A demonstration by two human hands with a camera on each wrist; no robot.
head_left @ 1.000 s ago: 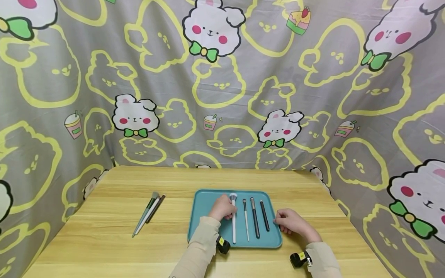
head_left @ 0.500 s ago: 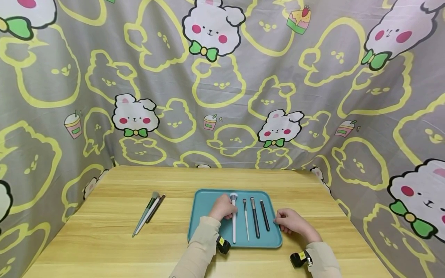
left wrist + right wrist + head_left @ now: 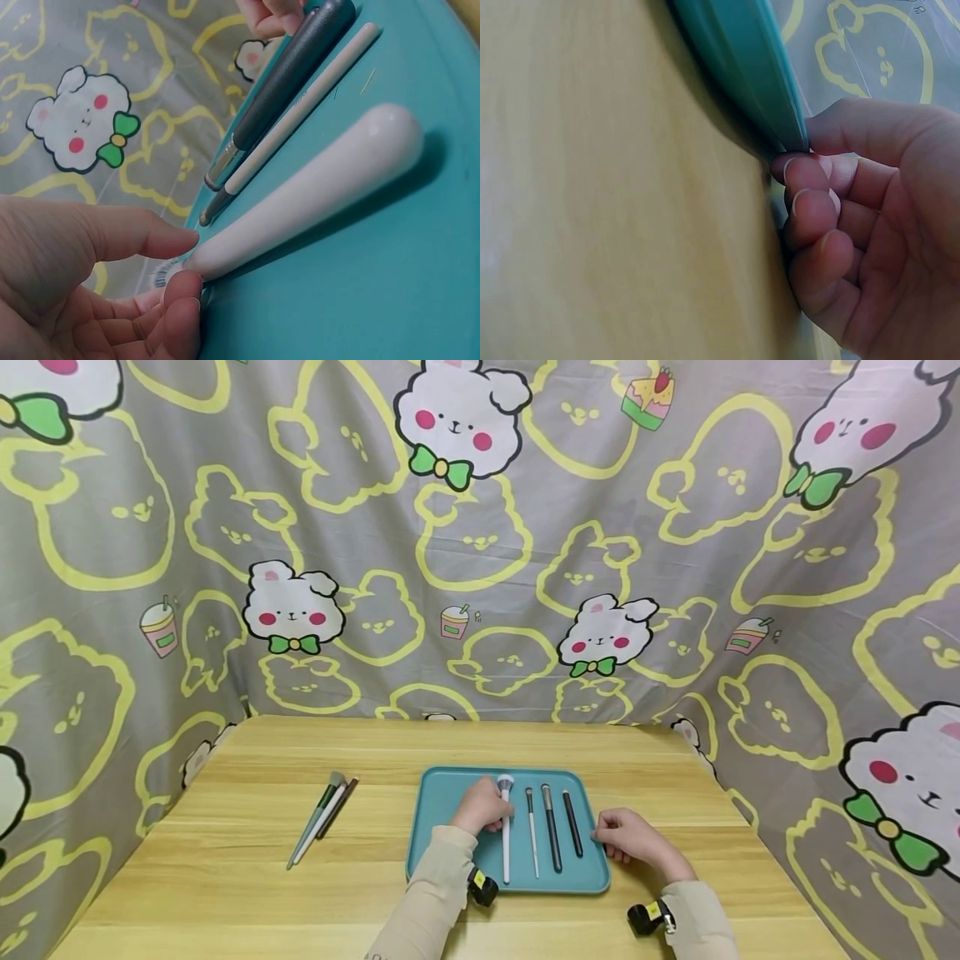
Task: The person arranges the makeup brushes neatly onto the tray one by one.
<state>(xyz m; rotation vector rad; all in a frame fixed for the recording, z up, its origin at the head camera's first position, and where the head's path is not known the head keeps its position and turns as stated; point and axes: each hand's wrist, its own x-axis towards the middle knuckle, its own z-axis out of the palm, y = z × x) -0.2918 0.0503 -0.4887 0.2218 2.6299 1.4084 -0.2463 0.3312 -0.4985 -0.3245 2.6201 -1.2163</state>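
A left hand (image 3: 480, 807) pinches a white brush (image 3: 506, 852) below its bristles, thumb and fingers in a closed grip; the brush is inside a teal tray (image 3: 442, 793), head toward twelve o'clock. The right hand (image 3: 630, 835) keeps its own grip, thumb against curled fingers, on the tray's rim at three o'clock. Between the hands lie a slim brush (image 3: 533, 835) with a white handle, a thick dark brush (image 3: 552, 835) and a short black brush (image 3: 572, 822). Toward nine o'clock, well apart from the tray, a green brush (image 3: 309, 829), a pale brush (image 3: 322, 822) and a brown brush (image 3: 339, 808) rest bunched on the wooden desk (image 3: 225, 893), tips toward one o'clock. A rabbit-print curtain (image 3: 360, 552) hangs at twelve.
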